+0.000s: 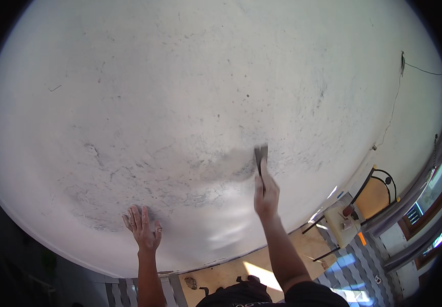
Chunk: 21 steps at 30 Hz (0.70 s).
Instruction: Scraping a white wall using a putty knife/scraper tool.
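A large white wall [190, 96], marked with dark scuffs, scratches and specks, fills most of the view. My right hand [267, 193] grips a flat scraper or putty knife [261, 155], its blade against the wall right of centre. The blade looks a little blurred, and my fingers cover the handle. To the lower left, my left hand [143, 228] rests against the wall with its fingers spread and holds nothing. Pale dust coats its fingers.
At the right stands a metal-framed chair [338, 226] with small items on its seat. A thin cable [395, 99] hangs from a hole in the wall. Curtains [393, 215] and windows are at the far right. A stone-like lump [191, 283] lies on the floor near me.
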Each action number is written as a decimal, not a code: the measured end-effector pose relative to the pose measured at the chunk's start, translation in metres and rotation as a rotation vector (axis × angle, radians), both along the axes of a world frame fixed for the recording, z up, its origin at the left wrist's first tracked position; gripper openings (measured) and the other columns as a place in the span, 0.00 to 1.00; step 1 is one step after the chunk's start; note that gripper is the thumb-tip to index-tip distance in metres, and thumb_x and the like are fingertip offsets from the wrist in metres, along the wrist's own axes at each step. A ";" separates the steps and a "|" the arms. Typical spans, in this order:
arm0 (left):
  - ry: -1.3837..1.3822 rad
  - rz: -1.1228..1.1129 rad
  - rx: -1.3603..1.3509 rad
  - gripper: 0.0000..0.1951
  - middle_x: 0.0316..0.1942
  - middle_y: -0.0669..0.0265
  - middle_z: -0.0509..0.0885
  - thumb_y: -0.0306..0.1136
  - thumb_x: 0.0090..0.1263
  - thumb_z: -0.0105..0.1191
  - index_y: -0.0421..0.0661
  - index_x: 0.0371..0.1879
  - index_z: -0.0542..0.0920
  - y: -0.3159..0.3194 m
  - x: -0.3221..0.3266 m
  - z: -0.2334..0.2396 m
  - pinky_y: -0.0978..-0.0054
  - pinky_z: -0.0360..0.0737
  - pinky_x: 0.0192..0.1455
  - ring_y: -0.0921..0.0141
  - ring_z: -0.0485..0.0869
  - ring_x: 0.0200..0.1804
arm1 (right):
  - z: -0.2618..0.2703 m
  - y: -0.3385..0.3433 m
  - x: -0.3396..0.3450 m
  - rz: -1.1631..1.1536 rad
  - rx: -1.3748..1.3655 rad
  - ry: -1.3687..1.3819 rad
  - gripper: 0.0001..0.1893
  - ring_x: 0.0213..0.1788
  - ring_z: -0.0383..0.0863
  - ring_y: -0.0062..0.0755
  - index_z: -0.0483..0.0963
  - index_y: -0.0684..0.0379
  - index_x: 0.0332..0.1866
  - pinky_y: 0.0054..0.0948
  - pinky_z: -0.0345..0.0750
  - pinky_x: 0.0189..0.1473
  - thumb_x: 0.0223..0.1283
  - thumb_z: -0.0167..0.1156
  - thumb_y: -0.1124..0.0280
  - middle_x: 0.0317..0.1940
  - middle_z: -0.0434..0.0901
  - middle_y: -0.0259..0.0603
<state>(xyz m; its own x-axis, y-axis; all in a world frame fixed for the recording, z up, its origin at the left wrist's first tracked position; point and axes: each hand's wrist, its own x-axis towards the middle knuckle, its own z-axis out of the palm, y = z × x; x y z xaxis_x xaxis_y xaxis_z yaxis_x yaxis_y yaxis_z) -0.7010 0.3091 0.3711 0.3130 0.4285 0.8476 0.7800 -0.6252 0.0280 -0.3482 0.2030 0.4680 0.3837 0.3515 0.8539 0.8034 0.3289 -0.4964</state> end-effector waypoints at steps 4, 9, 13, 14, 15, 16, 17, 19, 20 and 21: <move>-0.091 -0.014 0.047 0.32 0.75 0.48 0.54 0.42 0.70 0.51 0.44 0.72 0.61 0.004 0.006 0.006 0.39 0.42 0.74 0.48 0.49 0.77 | 0.068 0.002 -0.007 0.037 -0.041 0.036 0.22 0.32 0.77 0.47 0.66 0.71 0.66 0.34 0.75 0.40 0.69 0.48 0.75 0.38 0.80 0.59; -0.165 0.017 0.099 0.31 0.75 0.45 0.52 0.45 0.73 0.48 0.43 0.71 0.62 0.014 0.004 0.026 0.40 0.43 0.74 0.46 0.48 0.77 | -0.019 -0.005 -0.017 0.024 -0.148 0.017 0.21 0.46 0.84 0.51 0.67 0.73 0.64 0.33 0.78 0.49 0.68 0.51 0.77 0.50 0.79 0.64; -0.076 -0.001 0.168 0.31 0.75 0.45 0.52 0.46 0.73 0.47 0.44 0.72 0.61 0.022 0.008 0.046 0.40 0.44 0.74 0.45 0.47 0.77 | 0.027 0.001 -0.004 0.012 -0.025 -0.052 0.20 0.44 0.85 0.49 0.68 0.70 0.65 0.33 0.78 0.48 0.68 0.49 0.78 0.48 0.81 0.60; -0.058 0.003 0.176 0.31 0.75 0.45 0.52 0.47 0.73 0.47 0.44 0.72 0.61 0.023 0.008 0.049 0.39 0.44 0.74 0.44 0.47 0.77 | 0.063 0.001 -0.006 -0.005 0.002 -0.102 0.20 0.47 0.84 0.50 0.67 0.71 0.65 0.32 0.78 0.49 0.69 0.48 0.79 0.51 0.79 0.61; -0.059 -0.002 0.173 0.31 0.75 0.45 0.52 0.47 0.73 0.47 0.44 0.72 0.61 0.021 0.010 0.052 0.39 0.44 0.74 0.44 0.47 0.77 | 0.093 -0.003 -0.011 -0.010 -0.002 -0.102 0.20 0.47 0.84 0.50 0.67 0.71 0.65 0.32 0.78 0.49 0.69 0.48 0.79 0.51 0.79 0.61; -0.063 0.019 0.160 0.32 0.76 0.45 0.51 0.48 0.73 0.48 0.45 0.72 0.61 0.019 0.012 0.055 0.40 0.44 0.74 0.44 0.47 0.77 | 0.119 -0.004 -0.016 -0.006 -0.102 -0.006 0.20 0.49 0.84 0.50 0.67 0.72 0.64 0.31 0.78 0.49 0.69 0.48 0.79 0.54 0.78 0.62; -0.070 0.038 0.152 0.32 0.76 0.45 0.51 0.49 0.73 0.48 0.45 0.72 0.61 0.019 0.015 0.057 0.40 0.44 0.74 0.44 0.47 0.77 | 0.132 -0.004 -0.018 -0.003 -0.197 0.087 0.20 0.50 0.84 0.51 0.66 0.73 0.64 0.31 0.78 0.50 0.69 0.48 0.78 0.56 0.76 0.62; -0.062 0.053 0.157 0.33 0.76 0.45 0.50 0.50 0.72 0.49 0.45 0.72 0.61 0.018 0.018 0.057 0.40 0.44 0.74 0.44 0.46 0.77 | 0.107 0.003 -0.014 0.002 -0.074 -0.008 0.20 0.50 0.83 0.51 0.66 0.73 0.65 0.32 0.78 0.50 0.69 0.48 0.78 0.56 0.76 0.62; -0.048 0.075 0.154 0.34 0.76 0.45 0.50 0.50 0.72 0.50 0.46 0.72 0.61 0.018 0.016 0.055 0.40 0.44 0.74 0.44 0.46 0.77 | 0.086 0.007 -0.014 0.015 0.043 -0.098 0.20 0.51 0.83 0.52 0.66 0.73 0.65 0.32 0.78 0.51 0.69 0.48 0.78 0.57 0.75 0.62; -0.053 0.079 0.157 0.34 0.76 0.45 0.50 0.50 0.72 0.50 0.46 0.72 0.61 0.018 0.011 0.053 0.40 0.44 0.74 0.44 0.46 0.77 | 0.059 0.005 -0.021 0.008 -0.073 -0.025 0.20 0.52 0.82 0.53 0.66 0.73 0.65 0.34 0.78 0.52 0.69 0.48 0.78 0.57 0.75 0.62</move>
<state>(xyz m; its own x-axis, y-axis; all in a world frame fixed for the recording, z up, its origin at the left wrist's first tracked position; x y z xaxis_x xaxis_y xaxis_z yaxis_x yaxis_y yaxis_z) -0.6898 0.3272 0.4241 0.2371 0.3112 0.9203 0.8266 -0.5623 -0.0228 -0.3690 0.2080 0.5274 0.3594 0.4162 0.8352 0.8134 0.2990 -0.4990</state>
